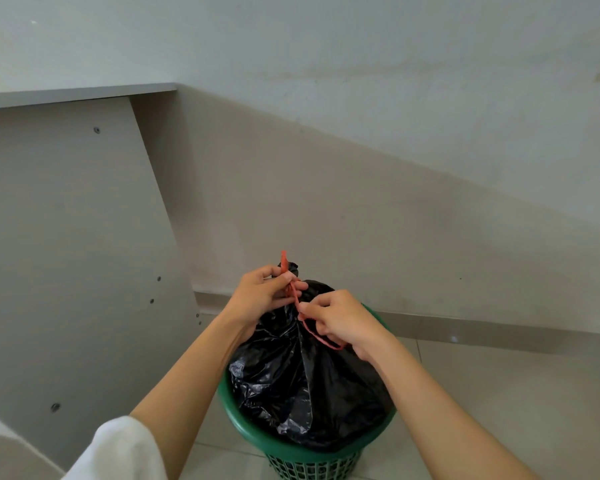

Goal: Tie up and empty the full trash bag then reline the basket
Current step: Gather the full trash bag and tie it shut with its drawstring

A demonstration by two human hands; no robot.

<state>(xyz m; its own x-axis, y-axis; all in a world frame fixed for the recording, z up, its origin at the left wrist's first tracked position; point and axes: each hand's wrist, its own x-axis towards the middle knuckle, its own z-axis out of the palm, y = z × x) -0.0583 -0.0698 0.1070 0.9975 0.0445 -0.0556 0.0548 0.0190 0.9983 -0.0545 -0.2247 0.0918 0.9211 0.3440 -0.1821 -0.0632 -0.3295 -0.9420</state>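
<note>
Pinching red drawstring (321, 338), seemingly looped: left hand (260, 296); right hand (343, 320)

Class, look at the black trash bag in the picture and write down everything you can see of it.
The trash bag is black, glossy, crinkled thin plastic, bulging full. It sits upright in a green basket, rising above the rim. Its top is gathered into a neck, from which a red string runs. The left hand grips neck and string; the right hand pinches the string.
</note>
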